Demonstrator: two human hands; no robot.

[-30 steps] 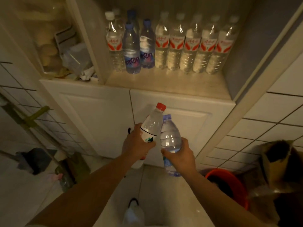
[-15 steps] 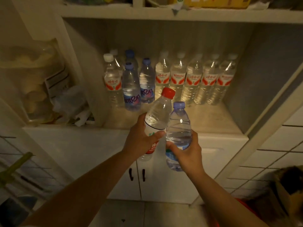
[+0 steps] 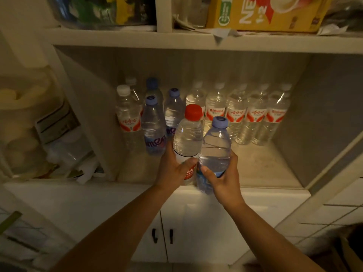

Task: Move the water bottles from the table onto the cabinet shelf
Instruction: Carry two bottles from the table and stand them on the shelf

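My left hand grips a clear red-capped bottle around its lower body. My right hand holds a blue-capped bottle beside it; the two bottles touch. Both are upright, held over the front edge of the cabinet shelf. Several water bottles stand on that shelf: a row with red-and-white labels at the back right, and blue-capped bottles with a white-capped one at the back left.
A yellow carton lies on the upper shelf. The left compartment holds a plastic container and crumpled wrappers. Two closed cabinet doors with black handles sit below the shelf. Bare shelf surface shows at the front right.
Both hands have risen with their bottles from in front of the lower doors up to the shelf's front edge. The view has tilted upward, revealing the upper shelf.
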